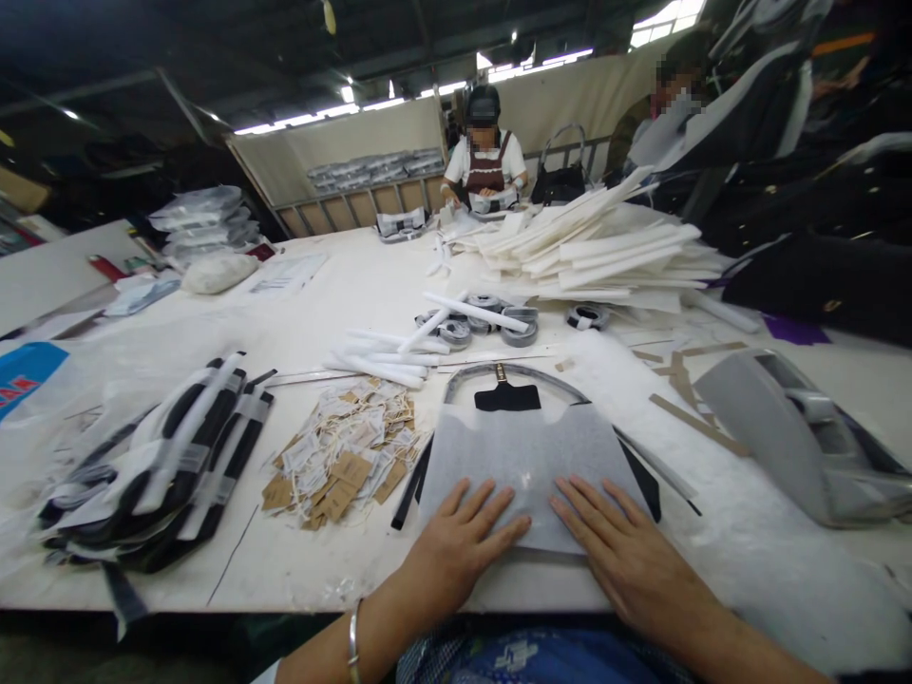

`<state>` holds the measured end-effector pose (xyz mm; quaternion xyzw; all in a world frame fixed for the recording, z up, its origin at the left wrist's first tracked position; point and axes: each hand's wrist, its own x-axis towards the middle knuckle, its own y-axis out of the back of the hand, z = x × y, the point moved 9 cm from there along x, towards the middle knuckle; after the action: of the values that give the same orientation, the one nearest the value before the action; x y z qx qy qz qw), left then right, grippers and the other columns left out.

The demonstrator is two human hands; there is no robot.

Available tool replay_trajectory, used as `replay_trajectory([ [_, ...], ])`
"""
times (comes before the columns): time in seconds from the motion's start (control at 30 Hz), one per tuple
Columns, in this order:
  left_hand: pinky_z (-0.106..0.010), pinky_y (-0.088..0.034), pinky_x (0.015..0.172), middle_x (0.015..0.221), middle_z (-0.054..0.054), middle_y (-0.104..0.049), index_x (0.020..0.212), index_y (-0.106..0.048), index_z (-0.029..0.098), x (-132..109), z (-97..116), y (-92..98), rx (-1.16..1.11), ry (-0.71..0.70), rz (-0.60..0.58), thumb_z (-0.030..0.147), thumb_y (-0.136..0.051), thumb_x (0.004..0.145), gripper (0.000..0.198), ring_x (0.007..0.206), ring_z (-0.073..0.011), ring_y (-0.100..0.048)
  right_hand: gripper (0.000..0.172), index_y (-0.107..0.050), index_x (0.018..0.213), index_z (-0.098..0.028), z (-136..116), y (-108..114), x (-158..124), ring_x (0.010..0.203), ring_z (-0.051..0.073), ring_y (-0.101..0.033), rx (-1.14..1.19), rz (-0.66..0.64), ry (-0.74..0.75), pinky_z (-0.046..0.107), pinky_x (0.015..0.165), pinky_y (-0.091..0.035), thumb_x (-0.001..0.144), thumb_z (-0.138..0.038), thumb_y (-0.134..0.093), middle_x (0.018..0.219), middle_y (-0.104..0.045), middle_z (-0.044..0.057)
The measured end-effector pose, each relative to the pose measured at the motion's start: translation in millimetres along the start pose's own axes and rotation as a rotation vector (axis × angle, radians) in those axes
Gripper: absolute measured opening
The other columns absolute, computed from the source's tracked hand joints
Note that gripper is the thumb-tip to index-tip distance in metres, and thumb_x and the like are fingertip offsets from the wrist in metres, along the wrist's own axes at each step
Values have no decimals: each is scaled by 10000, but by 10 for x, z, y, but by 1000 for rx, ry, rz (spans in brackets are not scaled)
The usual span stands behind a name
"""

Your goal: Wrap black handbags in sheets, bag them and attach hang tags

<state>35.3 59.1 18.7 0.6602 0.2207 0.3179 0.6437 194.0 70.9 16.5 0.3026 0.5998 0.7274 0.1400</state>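
Note:
My left hand [460, 541] and my right hand [618, 543] lie flat, palms down and fingers spread, on the near edge of a white wrapping sheet [523, 454]. The sheet covers a black bag whose dark edges show at both sides. The bag's grey curved handle [499, 372] and a black tab [507, 396] stick out beyond the sheet's far edge. Neither hand holds anything.
A heap of brown and white paper tags [346, 454] lies left of the sheet, with wrapped black straps [161, 461] farther left. White paper rolls [385, 356], tape rolls [484, 318] and stacked white sheets [605, 249] sit beyond. A tape dispenser [798, 432] stands right. A person [485, 157] works across the table.

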Motion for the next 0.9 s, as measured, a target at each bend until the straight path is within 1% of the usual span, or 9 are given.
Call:
replay_trajectory([
  [0.13, -517, -355, 1138, 1553, -33, -422, 1500, -386, 321, -63, 1, -102, 13, 43, 100, 175, -438, 1003, 521, 1409, -285, -413, 509, -530, 1411, -202, 119, 93, 191, 1308, 303, -512, 142, -67, -14, 502, 1038, -416, 951, -420, -548, 1458, -536, 111],
  [0.23, -534, -350, 1135, 1538, -45, -444, 1486, -416, 318, -31, 29, -136, 3, 79, 138, 199, -457, 998, 504, 1417, -297, -400, 258, -677, 1180, -258, 296, 87, 424, 1128, 235, -625, 221, -107, -127, 418, 932, -480, 988, -286, -506, 1247, -687, 58],
  [0.3, -542, -347, 1134, 1540, -53, -438, 1485, -420, 316, -5, 46, -121, -8, 107, 134, 224, -474, 997, 499, 1424, -305, -389, 176, -706, 1008, -219, 375, 33, 543, 993, 231, -650, 210, -160, -177, 396, 852, -505, 958, -225, -537, 1081, -718, 68],
  [0.37, -551, -352, 1131, 1552, -63, -419, 1490, -410, 321, 19, 48, -84, -44, 131, 91, 299, -503, 997, 502, 1425, -317, -386, 129, -696, 978, -191, 401, -12, 600, 951, 241, -642, 176, -186, -156, 412, 856, -510, 921, -222, -584, 1040, -706, 84],
  [0.53, -557, -410, 1085, 1518, -72, -467, 1444, -466, 351, 156, -8, 113, -264, 145, -92, 563, -533, 944, 547, 1367, -340, -464, 537, -489, 1435, -266, 477, -40, 474, 1358, 318, -446, 62, -91, -42, 533, 1083, -369, 907, -190, -553, 1506, -463, 121],
  [0.63, -477, -503, 987, 1344, -45, -629, 1242, -640, 337, 336, -74, 230, -330, 169, -155, 464, -522, 980, 314, 1214, -293, -606, 583, -444, 1473, -294, 518, -123, 384, 1410, 328, -387, 31, -114, -36, 553, 1107, -336, 908, -182, -537, 1544, -419, 112],
  [0.73, -332, -565, 766, 995, -32, -730, 935, -712, 235, 512, -159, 204, -274, 224, -214, 308, -545, 983, 189, 879, -216, -708, 691, -399, 1499, -317, 487, -177, 383, 1415, 355, -376, 17, -151, -27, 596, 1103, -327, 860, -107, -557, 1549, -412, 113],
  [0.8, -295, -550, 680, 857, -35, -707, 857, -680, 189, 578, -217, 141, -227, 258, -205, 286, -573, 969, 182, 778, -202, -686, 744, -389, 1501, -333, 443, -183, 408, 1403, 352, -394, 25, -157, -2, 615, 1095, -329, 831, -45, -537, 1532, -440, 101],
  [0.9, -334, -555, 768, 949, -52, -694, 936, -651, 175, 577, -255, 75, -251, 251, -54, 316, -622, 945, 144, 892, -222, -658, 749, -418, 1480, -341, 412, -185, 432, 1381, 327, -428, 55, -154, 29, 617, 1087, -344, 818, 3, -493, 1491, -494, 81],
])
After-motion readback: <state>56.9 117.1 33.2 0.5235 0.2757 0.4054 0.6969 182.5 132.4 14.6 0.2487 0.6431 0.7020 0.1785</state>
